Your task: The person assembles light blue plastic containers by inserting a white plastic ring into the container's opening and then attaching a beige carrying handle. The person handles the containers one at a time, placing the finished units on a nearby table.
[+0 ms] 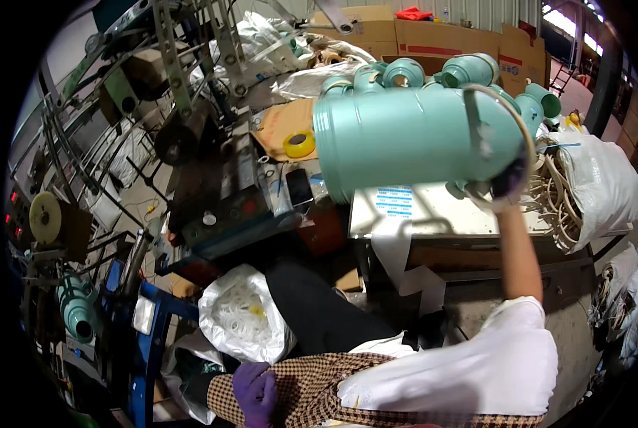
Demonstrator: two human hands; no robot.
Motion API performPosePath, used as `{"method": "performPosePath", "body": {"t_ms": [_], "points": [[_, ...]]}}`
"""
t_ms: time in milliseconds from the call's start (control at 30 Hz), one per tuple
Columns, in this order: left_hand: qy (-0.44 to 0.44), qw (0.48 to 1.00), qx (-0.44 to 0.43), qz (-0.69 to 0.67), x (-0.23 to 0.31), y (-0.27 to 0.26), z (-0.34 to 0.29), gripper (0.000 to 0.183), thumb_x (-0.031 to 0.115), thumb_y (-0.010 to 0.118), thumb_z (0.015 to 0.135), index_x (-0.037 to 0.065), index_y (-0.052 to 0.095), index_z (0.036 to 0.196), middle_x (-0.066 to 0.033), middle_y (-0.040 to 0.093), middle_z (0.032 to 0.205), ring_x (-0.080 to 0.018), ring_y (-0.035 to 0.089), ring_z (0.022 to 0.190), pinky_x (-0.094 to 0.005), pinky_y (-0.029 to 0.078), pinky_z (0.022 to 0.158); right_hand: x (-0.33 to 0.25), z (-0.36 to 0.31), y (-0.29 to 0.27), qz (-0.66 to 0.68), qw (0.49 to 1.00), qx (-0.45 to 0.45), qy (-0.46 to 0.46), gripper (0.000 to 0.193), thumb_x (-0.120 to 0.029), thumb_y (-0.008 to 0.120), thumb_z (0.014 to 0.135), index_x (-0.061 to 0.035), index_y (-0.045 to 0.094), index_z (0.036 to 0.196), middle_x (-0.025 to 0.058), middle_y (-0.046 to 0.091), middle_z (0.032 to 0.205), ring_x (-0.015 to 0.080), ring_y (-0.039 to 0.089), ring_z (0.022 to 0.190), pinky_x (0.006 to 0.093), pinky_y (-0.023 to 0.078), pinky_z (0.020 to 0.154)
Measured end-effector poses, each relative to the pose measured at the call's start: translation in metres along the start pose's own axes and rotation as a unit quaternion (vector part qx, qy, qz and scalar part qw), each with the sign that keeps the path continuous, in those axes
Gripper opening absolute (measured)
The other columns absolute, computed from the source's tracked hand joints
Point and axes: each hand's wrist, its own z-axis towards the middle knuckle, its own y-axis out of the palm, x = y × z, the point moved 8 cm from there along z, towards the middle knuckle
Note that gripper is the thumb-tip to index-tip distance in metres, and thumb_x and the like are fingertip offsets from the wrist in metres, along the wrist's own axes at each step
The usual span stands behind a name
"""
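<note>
A large teal plastic barrel (397,139), lying sideways in the air, spans the space above the white worktable. My right hand (511,180), in a dark purple glove, grips it at its right end. A cream-coloured handle (515,110) curves round that end; motion blur hides just how my fingers sit. Low down, my left hand (254,392), in a purple glove, rests by the checked cloth over my lap with its fingers curled and nothing visible in them. Close to it stands a white sack (244,314) of pale plastic rings.
Several teal barrels (404,73) stand behind the table (443,210), which bears a sheet of blue-printed labels (394,202). A sack of cream handles (590,185) lies at right. Yellow tape (299,144) and a phone (299,187) sit left, near a metal-armed machine (176,135).
</note>
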Motion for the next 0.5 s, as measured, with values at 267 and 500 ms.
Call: {"method": "performPosePath", "body": {"t_ms": [267, 500], "points": [[0.100, 0.994, -0.040, -0.010, 0.024, 0.046, 0.049, 0.011, 0.007, 0.072, 0.076, 0.007, 0.071, 0.087, -0.0087, 0.072, 0.098, -0.0303, 0.066, 0.092, -0.0460, 0.050, 0.094, -0.130, 0.119, -0.145, -0.076, 0.944, 0.318, -0.042, 0.066, -0.051, 0.045, 0.103, -0.0031, 0.045, 0.148, 0.0129, 0.053, 0.145, 0.0298, 0.052, 0.129, 0.0392, 0.044, 0.109], [0.049, 0.996, -0.080, -0.001, 0.016, 0.018, 0.037, 0.023, 0.014, 0.074, 0.083, 0.007, 0.071, 0.104, -0.0198, 0.065, 0.114, -0.0394, 0.062, 0.101, -0.0479, 0.048, 0.094, -0.111, 0.156, -0.193, -0.105, 0.928, 0.357, -0.025, 0.063, -0.048, 0.046, 0.102, -0.0020, 0.047, 0.145, 0.0151, 0.054, 0.143, 0.0321, 0.054, 0.126, 0.0407, 0.046, 0.106]]}}
